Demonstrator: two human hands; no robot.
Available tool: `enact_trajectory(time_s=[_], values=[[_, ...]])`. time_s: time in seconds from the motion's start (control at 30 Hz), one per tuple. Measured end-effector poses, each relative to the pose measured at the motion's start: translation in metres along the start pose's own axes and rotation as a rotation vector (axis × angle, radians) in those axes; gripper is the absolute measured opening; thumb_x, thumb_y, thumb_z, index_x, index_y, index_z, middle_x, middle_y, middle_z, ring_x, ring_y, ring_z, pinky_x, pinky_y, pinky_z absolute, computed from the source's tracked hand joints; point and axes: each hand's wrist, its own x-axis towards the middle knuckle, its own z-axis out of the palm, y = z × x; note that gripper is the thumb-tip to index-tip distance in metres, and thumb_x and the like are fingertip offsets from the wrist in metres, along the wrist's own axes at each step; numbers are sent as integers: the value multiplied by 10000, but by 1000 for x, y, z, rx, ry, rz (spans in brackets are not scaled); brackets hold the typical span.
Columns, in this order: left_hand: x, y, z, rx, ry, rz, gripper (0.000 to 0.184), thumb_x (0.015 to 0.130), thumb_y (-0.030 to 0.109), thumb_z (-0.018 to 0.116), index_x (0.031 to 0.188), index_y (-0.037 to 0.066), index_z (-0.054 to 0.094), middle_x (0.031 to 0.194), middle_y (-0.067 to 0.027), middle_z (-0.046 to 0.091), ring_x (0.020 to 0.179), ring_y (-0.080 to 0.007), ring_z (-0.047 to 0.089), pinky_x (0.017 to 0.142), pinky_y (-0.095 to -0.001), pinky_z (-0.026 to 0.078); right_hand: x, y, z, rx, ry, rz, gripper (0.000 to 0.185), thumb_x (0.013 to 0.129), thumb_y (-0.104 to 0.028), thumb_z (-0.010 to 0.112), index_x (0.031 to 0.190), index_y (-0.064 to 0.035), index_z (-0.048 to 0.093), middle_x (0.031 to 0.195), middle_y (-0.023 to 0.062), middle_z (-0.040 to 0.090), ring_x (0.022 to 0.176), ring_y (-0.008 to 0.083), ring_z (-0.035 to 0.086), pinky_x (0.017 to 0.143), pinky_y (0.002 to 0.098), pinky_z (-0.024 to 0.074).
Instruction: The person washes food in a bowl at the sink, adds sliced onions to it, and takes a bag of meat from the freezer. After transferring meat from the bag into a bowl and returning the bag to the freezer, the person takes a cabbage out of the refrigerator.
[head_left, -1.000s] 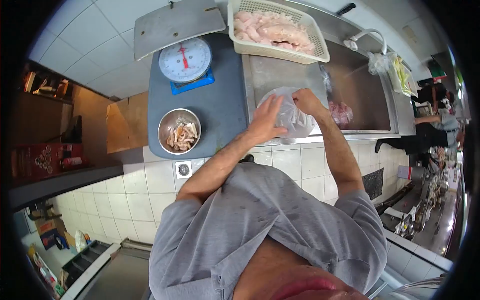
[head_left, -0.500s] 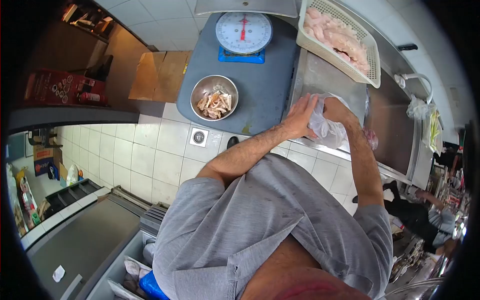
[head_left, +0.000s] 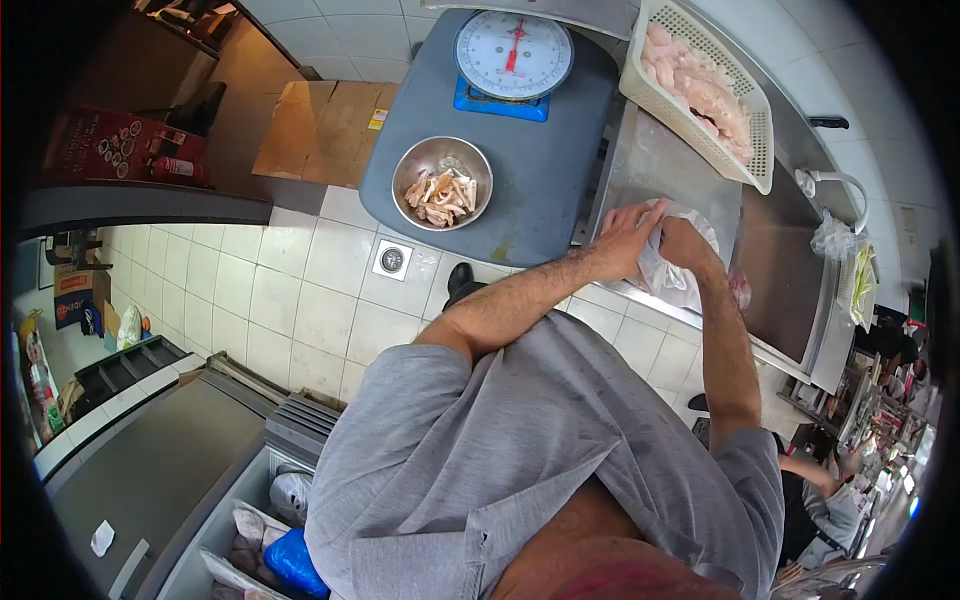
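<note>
A clear plastic bag lies on the steel counter at the edge nearest me. My left hand grips its left side, with the fingers along the rim. Inside the bag mouth is my right hand, its fingers curled down; whatever they hold is hidden. To the left, a metal bowl holds pale strips of meat on a grey tabletop. Behind the bowl stands a dial scale with a blue base.
A cream perforated basket of pale raw meat stands at the back of the counter. Right of the bag are a sink basin and a faucet. A knife lies farther back. Another person is at the lower right.
The camera view has shifted slightly, so the scale, bowl and basket appear farther right and higher. Both hands stay at the bag, my right hand still inside it.
</note>
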Motion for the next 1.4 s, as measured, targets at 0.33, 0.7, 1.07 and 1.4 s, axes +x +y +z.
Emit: enact_trajectory(time_s=[0.33,0.7,1.07,1.4], values=[[2,-3,-2,-33,-36,-49,1308,445,246,863,1384,122,-40,1378,-211,151,1277,-369,187,1050,-466,159,-11,7,20,174,213,29,134,600,-23,535,677,82,568,693,267,565,683,387,579,616,430,440],[3,-5,-5,-120,-34,-3,1243,510,316,828,1383,85,-26,1377,-228,157,1289,-351,178,1062,-467,118,-39,51,22,664,726,274,219,768,-38,577,969,42,612,724,37,611,664,82,531,619,223,432],[16,8,1,-103,-23,-9,1061,631,407,734,1396,117,59,1401,-211,128,1316,-332,112,1025,-526,88,-31,43,22,1515,1225,147,215,794,-31,586,1004,16,586,682,16,562,522,55,474,438,187,366],[37,33,-1,47,34,66,848,762,385,616,1386,111,111,1402,-181,145,1318,-309,118,1014,-557,70,-15,73,-14,1992,1103,4,61,820,-88,572,861,-53,543,696,17,532,505,90,469,378,207,347]])
